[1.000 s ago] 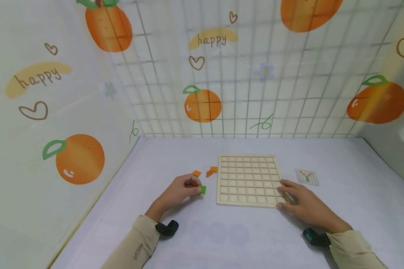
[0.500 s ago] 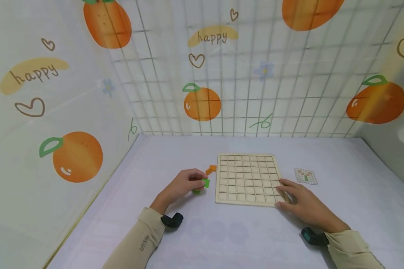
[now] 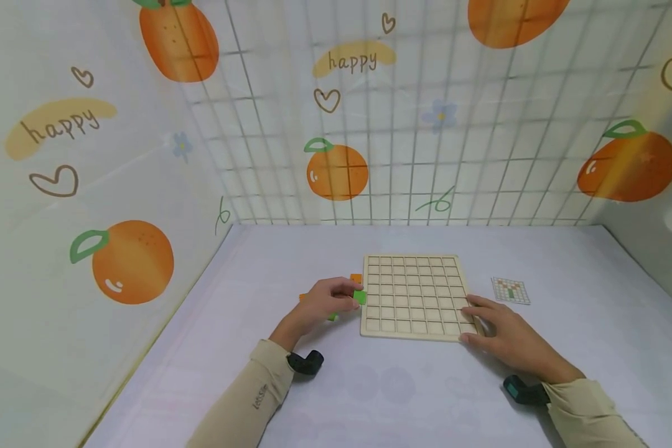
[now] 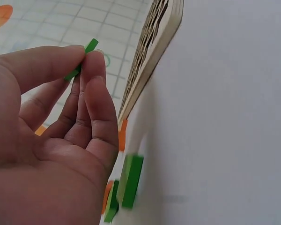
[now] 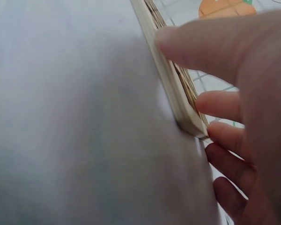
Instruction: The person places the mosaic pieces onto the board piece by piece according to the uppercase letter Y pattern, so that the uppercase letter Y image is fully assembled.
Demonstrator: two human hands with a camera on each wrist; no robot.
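Between thumb and fingertips, my left hand [image 3: 326, 303] pinches a small green square tile [image 3: 360, 298]. In the head view this tile overlaps the left rim of a pale wooden grid board [image 3: 411, 294]; the left wrist view shows it edge-on at the fingertips [image 4: 96, 61]. My right hand [image 3: 508, 336] rests at the board's near right corner, thumb along the front edge and relaxed fingers by the right side. Below the left hand lie green tiles [image 4: 132, 182], partly hidden by it in the head view. An orange tile [image 3: 356, 278] sits beside the board's left edge.
A small card [image 3: 511, 290] printed with an orange and green grid pattern lies right of the board. The white tabletop [image 3: 369, 392] meets walls hung with orange-print sheeting [image 3: 336, 173] at the back and left. Another bit of orange [image 3: 302, 297] shows behind the left hand.
My left hand has moved right and a little away, carrying the green tile to the board's left edge. The right hand stays at the board's corner.
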